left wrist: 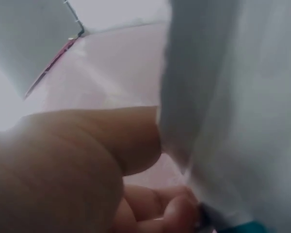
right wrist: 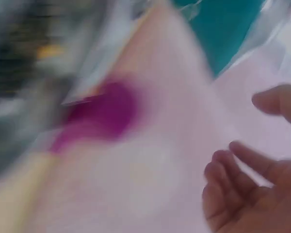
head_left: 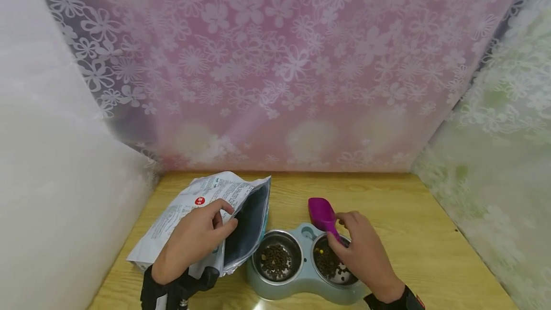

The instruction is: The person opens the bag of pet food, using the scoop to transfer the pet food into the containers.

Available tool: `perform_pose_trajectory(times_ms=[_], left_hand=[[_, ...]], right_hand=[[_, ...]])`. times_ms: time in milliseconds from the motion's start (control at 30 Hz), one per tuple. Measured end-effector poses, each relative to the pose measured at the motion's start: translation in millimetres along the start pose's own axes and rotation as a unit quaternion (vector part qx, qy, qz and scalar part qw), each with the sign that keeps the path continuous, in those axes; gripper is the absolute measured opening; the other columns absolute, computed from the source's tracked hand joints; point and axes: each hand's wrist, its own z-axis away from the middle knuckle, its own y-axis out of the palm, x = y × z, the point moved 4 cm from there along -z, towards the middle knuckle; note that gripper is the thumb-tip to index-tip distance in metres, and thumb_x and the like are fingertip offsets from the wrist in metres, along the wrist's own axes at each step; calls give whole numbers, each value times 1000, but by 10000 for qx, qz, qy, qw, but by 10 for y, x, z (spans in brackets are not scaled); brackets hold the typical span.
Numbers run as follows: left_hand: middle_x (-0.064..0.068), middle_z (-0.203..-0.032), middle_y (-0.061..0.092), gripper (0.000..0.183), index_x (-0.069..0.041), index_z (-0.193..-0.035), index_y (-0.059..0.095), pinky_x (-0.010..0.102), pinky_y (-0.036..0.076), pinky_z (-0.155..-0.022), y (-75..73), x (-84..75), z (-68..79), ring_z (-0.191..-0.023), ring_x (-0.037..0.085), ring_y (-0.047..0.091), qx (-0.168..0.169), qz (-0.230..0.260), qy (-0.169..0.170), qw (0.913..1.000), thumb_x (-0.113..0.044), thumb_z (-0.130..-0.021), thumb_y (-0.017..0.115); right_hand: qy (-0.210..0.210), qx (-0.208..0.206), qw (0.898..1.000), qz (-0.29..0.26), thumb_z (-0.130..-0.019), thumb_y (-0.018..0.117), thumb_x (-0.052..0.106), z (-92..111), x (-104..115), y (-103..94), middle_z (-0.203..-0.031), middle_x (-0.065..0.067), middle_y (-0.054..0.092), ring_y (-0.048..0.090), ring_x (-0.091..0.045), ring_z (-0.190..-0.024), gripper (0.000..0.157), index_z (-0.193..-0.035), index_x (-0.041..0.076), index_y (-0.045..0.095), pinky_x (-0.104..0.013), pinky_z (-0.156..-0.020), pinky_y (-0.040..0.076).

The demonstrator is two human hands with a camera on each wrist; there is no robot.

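My left hand [head_left: 195,233] pinches the rim of a white printed bag [head_left: 176,224], which lies with its mouth gaping to the right. In the left wrist view, the thumb [left wrist: 131,138] meets the bag's edge [left wrist: 223,116]. A purple scoop [head_left: 320,210] leans over the back of the right-hand bowl [head_left: 333,271]. Right by its handle is my right hand [head_left: 366,248]. The right wrist view has this hand [right wrist: 252,184] with its fingers spread apart from the blurred scoop [right wrist: 106,111]. Brown kibble [head_left: 275,261] lies in both metal bowls.
The bowls sit in a pale blue double stand [head_left: 275,292] on a wood-grain table [head_left: 430,238]. A pink flowered sheet [head_left: 275,85] hangs behind the table, a white panel [head_left: 56,181] rises at left, and a green-white flowered sheet [head_left: 495,181] at right.
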Motion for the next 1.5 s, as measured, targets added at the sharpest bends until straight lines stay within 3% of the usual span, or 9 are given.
perform_pose_trajectory(times_ms=[67,167,367,467,600,733,967,1200,1500], left_hand=[[-10,-62,48,19,-27,-107,62,27,35,-48,-12,-1,18,-49,10,42,-37,-60,-3,10000,-39,-92,63],[-11,-62,47,21,-26,-108,61,26,36,-48,-18,-12,49,-49,8,42,-100,-129,133,9998,-39,-92,62],[-10,-79,50,52,-24,-131,49,23,39,-56,58,-37,249,-60,6,45,102,-34,359,9993,-56,-91,56],[-9,-104,53,81,-21,-140,39,28,45,-71,85,-60,429,-83,6,52,307,-179,259,9990,-72,-80,56],[-3,-121,49,91,-17,-135,37,34,44,-77,63,-107,591,-96,12,48,200,-642,50,9977,-73,-69,67],[-7,-99,49,63,-17,-115,46,30,43,-66,-7,-192,617,-85,11,47,-682,-1262,157,9895,-51,-71,77],[-12,-82,60,34,-19,-101,59,28,44,-56,-347,-237,492,-70,5,58,-2162,-1376,-140,9665,-38,-77,76],[-11,-79,59,22,-20,-100,65,30,43,-56,-634,-117,544,-67,6,55,-2025,-662,-1089,9710,-37,-87,67],[-8,-58,48,5,-25,-92,68,29,35,-48,-846,196,703,-50,12,45,-2123,-230,-1134,9703,-29,-88,66]], right_hand=[[-1291,-69,9916,-11,-81,74,30,-173,336,-22,-114,-4,55,52,-20,-103,53,-126,9,57,-39,-84,43],[-2946,308,9550,145,-82,73,38,-390,848,102,-140,-11,43,41,-26,-126,75,-143,8,42,-43,-102,34],[-4316,826,8968,515,-81,70,53,-647,1346,452,-157,-9,18,13,-25,-144,96,-153,8,25,-43,-113,11],[-4727,657,8775,483,-83,70,47,-706,1409,543,-146,-6,40,28,-22,-139,76,-143,10,42,-42,-112,15],[-5129,340,8577,128,-89,67,30,-816,1495,604,-101,8,60,55,-11,-100,23,-107,18,61,-30,-97,35],[-5207,176,8524,-435,-89,68,24,-1045,1587,594,-83,12,56,51,-5,-77,7,-92,19,65,-24,-76,39],[-4944,-109,8643,-924,-92,66,25,-1545,1844,425,-91,10,56,50,-5,-86,9,-98,18,68,-29,-80,35],[-4839,178,8669,-1178,-95,61,26,-1577,2170,360,-100,5,58,49,-6,-92,15,-105,15,65,-26,-87,32],[-4838,892,8591,-1414,-92,65,27,-1495,2369,380,-98,6,57,50,-7,-92,13,-101,17,67,-22,-95,31]])
